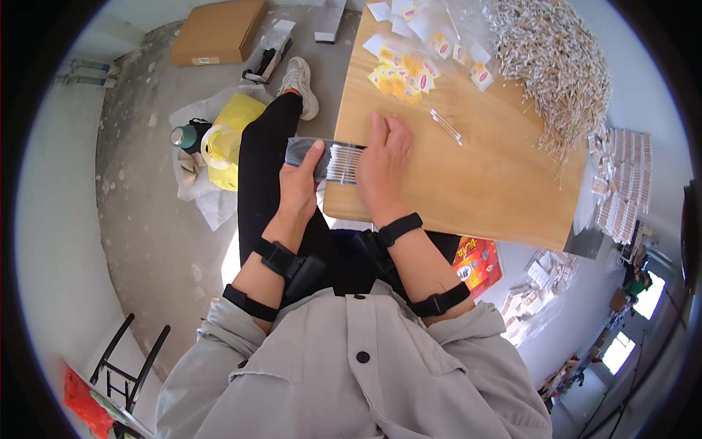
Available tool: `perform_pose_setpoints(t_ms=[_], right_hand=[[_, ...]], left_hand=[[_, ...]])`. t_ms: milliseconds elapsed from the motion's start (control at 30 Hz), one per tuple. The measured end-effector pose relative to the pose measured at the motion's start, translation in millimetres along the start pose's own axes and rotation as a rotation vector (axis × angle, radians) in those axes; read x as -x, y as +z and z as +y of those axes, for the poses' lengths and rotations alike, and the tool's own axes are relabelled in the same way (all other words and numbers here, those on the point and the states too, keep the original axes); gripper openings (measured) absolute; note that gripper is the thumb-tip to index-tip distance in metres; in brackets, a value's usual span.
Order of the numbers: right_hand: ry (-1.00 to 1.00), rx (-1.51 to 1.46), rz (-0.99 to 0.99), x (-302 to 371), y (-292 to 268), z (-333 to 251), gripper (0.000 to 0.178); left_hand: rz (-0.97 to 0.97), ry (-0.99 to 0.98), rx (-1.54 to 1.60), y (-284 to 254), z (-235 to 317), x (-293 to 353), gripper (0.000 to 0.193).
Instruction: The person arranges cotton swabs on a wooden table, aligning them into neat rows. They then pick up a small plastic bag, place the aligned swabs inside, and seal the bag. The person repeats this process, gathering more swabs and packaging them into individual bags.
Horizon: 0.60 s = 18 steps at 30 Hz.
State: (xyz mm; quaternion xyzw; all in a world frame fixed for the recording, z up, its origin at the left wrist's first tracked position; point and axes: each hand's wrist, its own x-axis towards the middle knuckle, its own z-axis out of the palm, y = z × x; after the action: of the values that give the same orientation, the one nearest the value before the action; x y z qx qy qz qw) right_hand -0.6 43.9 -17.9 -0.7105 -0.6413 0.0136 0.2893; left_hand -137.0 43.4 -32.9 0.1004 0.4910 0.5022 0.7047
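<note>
My left hand [298,183] is closed around a plastic bag [303,151], its thumb lying on top. A row of white-tipped cotton swabs [342,162] lies side by side at the bag's right part. Against the right end of this row is my right hand [384,164], with its back up at the table's near left corner. Its fingers bend round the swab ends, and its palm side is hidden. Farther up the wooden table [468,190], a few loose cotton swabs [446,126] lie apart from both hands.
Yellow and white printed cards [406,77] lie at the table's far left, with clear plastic bags [461,22] beyond. A large heap of cotton swabs [556,66] fills the far right. Packed bundles [625,175] are stacked beyond the right edge. A yellow bag [230,139] stands by my left leg.
</note>
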Motion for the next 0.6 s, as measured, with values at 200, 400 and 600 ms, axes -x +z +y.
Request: perform_pose_setpoints(t_ms=[200,400,600], right_hand=[[0.010,0.022,-0.022,1.6,-0.4,0.4,0.038],[0.311,-0.494,0.152,14.9,-22.5,0.7,0.032],[0.521,-1.018,0.177,29.8,-12.7,-24.6,0.038]], left_hand=[[-0.004,0.006,0.055,0.6,-6.4,1.4,0.023],[0.020,0.026,0.055,-0.4,-9.1,0.9,0.021],[0.002,0.018,0.103,0.2,-8.8,0.0,0.020]])
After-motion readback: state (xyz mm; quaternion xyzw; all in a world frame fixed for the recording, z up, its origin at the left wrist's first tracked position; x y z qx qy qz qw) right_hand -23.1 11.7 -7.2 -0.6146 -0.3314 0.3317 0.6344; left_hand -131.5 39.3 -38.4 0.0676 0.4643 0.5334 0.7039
